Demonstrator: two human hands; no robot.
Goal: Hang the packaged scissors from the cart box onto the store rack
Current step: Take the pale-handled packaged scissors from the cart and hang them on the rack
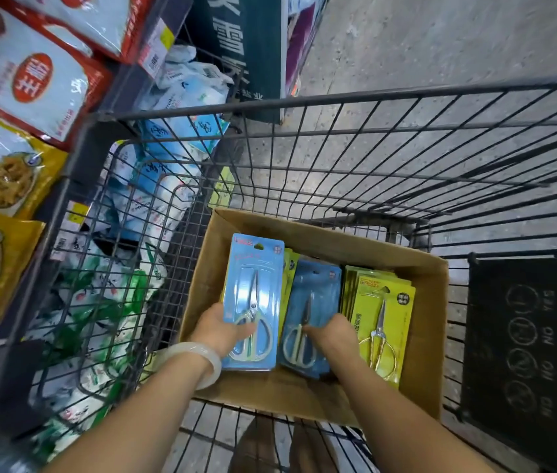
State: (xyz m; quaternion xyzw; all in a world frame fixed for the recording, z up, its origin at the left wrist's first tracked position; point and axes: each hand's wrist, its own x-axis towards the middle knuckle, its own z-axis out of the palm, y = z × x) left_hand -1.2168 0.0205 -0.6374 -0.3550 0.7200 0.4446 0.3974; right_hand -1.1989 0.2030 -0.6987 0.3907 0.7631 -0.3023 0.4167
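Far left, shelves (14, 97) carry red and yellow food bags, and beside them a wire bin (109, 268) is piled with white, blue and green packets. Next comes the cart (338, 107), its wire walls around the cardboard box (417, 336) where I work. My left hand (220, 327), a pale bangle (198, 361) on the wrist, grips the lower left edge of a blue pack (253, 302), thumb curled over its front, and lifts it tilted above the box's left side. It is a light blue card with a clear blister holding steel scissors, points up, white handles down. My right hand (330, 331) curls onto a second blue pack (314, 295) lying in the box's middle, fingertips at the handles; whether I truly grasp it I cannot tell. Yellow packs (386, 319) with gold-handled scissors stand stacked on the right. Furthest right hangs the cart's dark flap (526, 353).
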